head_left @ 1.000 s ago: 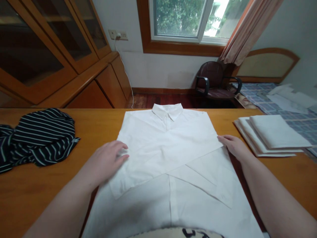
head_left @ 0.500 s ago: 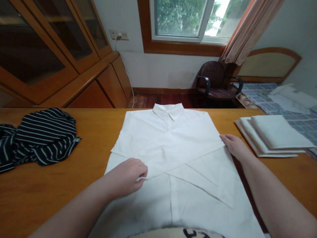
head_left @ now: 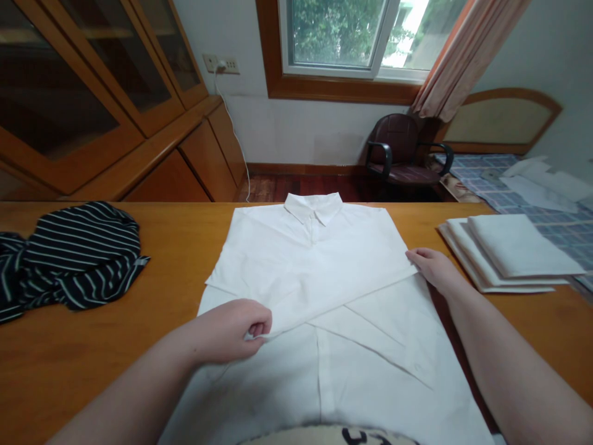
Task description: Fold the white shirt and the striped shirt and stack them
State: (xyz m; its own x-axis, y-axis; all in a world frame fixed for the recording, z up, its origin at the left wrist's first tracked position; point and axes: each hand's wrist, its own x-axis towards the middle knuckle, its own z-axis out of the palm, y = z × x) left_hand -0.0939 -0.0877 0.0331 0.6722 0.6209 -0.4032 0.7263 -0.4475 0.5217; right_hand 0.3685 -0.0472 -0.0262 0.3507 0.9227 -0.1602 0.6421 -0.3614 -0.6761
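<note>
A white collared shirt (head_left: 319, 259) lies spread on the wooden table (head_left: 180, 247), its collar at the far edge and its body running toward me. Both sleeves are laid across the front and cross each other. My left hand (head_left: 241, 327) is closed on the cuff end of one sleeve, left of the button placket. At the shirt's right side, my right hand (head_left: 426, 264) pinches the same sleeve near the shoulder fold. The sleeve stretches slantwise between the two hands. Under it, the other sleeve's cuff points to the lower right.
Black-and-white striped cloth (head_left: 83, 256) lies bunched at the left. A stack of folded white cloths (head_left: 514, 250) sits at the right. Beyond the table are a wooden cabinet (head_left: 152, 154), an office chair (head_left: 403, 148) and a bed with a checked cover (head_left: 482, 176).
My left hand has moved slightly left with the sleeve end, and the sleeve looks smoother and straighter. My right hand keeps its hold at the shirt's side.
</note>
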